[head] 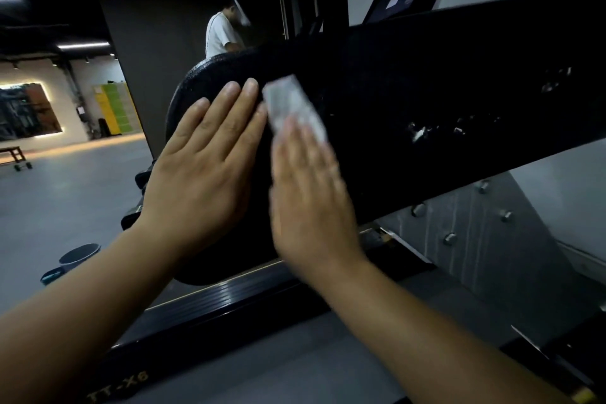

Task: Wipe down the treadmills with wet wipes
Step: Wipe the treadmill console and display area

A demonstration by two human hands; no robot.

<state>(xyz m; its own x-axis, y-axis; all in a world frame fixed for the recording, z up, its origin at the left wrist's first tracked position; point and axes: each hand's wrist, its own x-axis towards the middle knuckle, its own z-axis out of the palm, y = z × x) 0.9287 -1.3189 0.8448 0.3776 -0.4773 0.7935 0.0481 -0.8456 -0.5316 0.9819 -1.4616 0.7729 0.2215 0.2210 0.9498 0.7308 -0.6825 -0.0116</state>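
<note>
Far left: bucket (pixel 80 254) on floor (pixel 65 200). Centre: left hand (pixel 203 170), fingers straight, close together, flat on rounded end of black treadmill handrail (pixel 426 92). Just beside its fingertips: wet wipe (pixel 293 108) on handrail face. Right: right hand (pixel 311 203), blurred, fingers straight, pressing wet wipe against handrail.

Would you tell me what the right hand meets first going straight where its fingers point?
Likely nothing: pressing the wipe, the right hand would slide up the handrail to its top edge, just beside the left hand.
</note>
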